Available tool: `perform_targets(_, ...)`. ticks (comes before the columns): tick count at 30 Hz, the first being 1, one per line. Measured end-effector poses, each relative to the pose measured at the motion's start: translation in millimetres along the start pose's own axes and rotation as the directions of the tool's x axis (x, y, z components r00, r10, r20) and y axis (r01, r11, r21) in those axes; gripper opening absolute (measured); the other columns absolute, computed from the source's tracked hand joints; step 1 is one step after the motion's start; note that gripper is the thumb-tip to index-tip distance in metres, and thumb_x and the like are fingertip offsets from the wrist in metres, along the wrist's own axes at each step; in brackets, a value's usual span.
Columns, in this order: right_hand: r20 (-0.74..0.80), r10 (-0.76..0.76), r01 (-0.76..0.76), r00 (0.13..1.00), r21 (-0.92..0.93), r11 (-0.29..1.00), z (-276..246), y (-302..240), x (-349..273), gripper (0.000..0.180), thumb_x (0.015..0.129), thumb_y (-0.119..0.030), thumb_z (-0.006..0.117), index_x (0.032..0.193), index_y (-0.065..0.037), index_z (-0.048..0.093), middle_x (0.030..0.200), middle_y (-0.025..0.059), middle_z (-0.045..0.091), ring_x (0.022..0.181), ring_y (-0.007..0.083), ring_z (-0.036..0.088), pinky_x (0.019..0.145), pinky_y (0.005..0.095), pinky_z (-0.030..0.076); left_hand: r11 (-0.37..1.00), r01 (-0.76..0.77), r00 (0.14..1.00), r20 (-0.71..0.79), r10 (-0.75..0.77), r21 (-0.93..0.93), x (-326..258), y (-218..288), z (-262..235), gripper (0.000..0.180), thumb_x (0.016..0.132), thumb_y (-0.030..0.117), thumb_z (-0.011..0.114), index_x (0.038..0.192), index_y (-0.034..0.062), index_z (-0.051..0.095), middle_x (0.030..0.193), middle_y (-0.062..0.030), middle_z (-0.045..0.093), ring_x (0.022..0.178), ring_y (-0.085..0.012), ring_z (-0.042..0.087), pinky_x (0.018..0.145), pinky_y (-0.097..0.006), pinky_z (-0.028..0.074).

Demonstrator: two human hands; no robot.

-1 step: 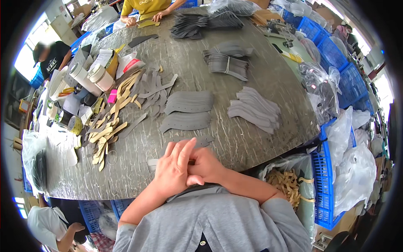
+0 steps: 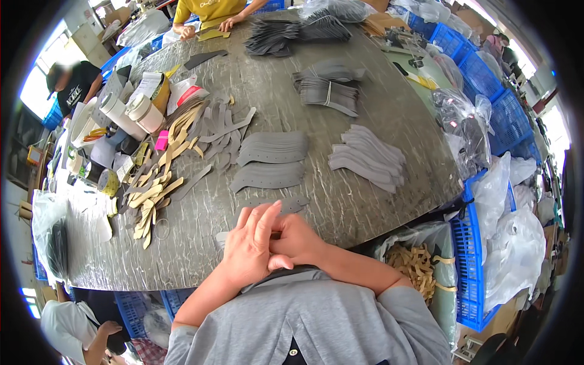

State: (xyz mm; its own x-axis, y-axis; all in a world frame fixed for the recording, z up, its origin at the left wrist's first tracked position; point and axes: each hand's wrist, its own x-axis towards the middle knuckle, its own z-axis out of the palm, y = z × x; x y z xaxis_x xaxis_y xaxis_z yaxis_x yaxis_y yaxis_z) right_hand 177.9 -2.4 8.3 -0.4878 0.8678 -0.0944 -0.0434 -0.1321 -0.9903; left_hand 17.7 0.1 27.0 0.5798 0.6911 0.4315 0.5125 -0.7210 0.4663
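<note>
My left hand [image 2: 249,246] lies partly across my right hand [image 2: 298,240] at the near table edge. The left fingers point forward, bent and pressed together, with the thumb out to the right. My right fingers are curled in under the left hand, and anything held between the hands is hidden. Just beyond my fingertips lies a grey curved strip [image 2: 293,204] with small holes, partly covered. A small light grey piece [image 2: 221,237] shows beside my left hand. Farther up are two stacks of grey perforated strips [image 2: 274,148], with a fanned stack of lighter grey strips [image 2: 367,159] to their right.
Loose tan and grey strips [image 2: 146,194] are heaped at left, beside jars [image 2: 145,114] and tape rolls. Tied grey bundles [image 2: 330,94] lie farther back. A co-worker in yellow [image 2: 213,9] handles a piece at the far edge. Blue crates [image 2: 468,274] with plastic bags stand at right.
</note>
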Motion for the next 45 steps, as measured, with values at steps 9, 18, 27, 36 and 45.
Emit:
perform_targets(9,-0.088,-0.125,0.150,0.988,0.699,0.699,-2,18,4,0.005,0.093,-0.005,0.056,0.094,-0.005,0.061,0.080,0.0010,0.062,0.061,0.0038,0.050,0.052,0.0205,0.040,0.678,0.380,0.895,0.065,-0.441,-0.630,-4,-12,-16,0.080,0.093,0.067,0.041,0.128,-0.0051,0.050,0.112,-0.0167,0.063,0.098,-0.0264,0.061,0.086,-0.037,0.049)
perform_targets(18,-0.090,-0.065,0.055,0.994,-0.109,0.992,8,-11,1,0.018,0.087,-0.014,0.065,0.090,0.004,0.067,0.077,0.0122,0.070,0.068,0.0116,0.063,0.061,0.0282,0.049,1.000,-0.011,0.998,-0.061,0.011,-0.009,4,-7,-8,0.109,0.071,0.080,0.047,0.139,-0.0045,0.036,0.119,-0.0202,0.057,0.100,-0.0353,0.059,0.078,-0.040,0.053)
perform_targets(27,-0.016,0.014,-0.008,1.000,0.288,0.957,9,3,1,0.011,0.095,-0.012,0.052,0.096,-0.004,0.060,0.082,0.0023,0.061,0.070,0.0099,0.057,0.065,0.0236,0.046,0.772,0.154,0.966,-0.070,-0.248,-0.616,-4,-8,-4,0.090,0.085,0.070,0.049,0.137,-0.0033,0.039,0.123,-0.0191,0.058,0.104,-0.0289,0.060,0.085,-0.036,0.051)
perform_targets(36,-0.062,-0.096,0.114,0.993,0.495,0.861,-5,0,6,0.012,0.086,-0.005,0.034,0.088,-0.006,0.046,0.094,0.0077,0.049,0.069,0.0107,0.040,0.058,0.0226,0.036,0.949,0.175,0.983,-0.102,-0.153,0.263,10,-24,-40,0.032,0.085,0.002,0.059,0.118,0.0008,0.057,0.090,-0.0161,0.067,0.075,-0.0337,0.066,0.066,-0.040,0.053)
perform_targets(45,-0.067,-0.057,0.076,0.996,0.318,0.945,-13,-1,7,0.018,0.102,-0.015,0.035,0.099,-0.007,0.050,0.090,0.0042,0.055,0.071,0.0061,0.046,0.061,0.0203,0.038,0.992,0.114,0.990,-0.092,-0.109,0.053,18,-4,-58,0.029,0.075,-0.005,0.065,0.103,0.0046,0.064,0.095,-0.0130,0.067,0.070,-0.0329,0.066,0.063,-0.039,0.054)
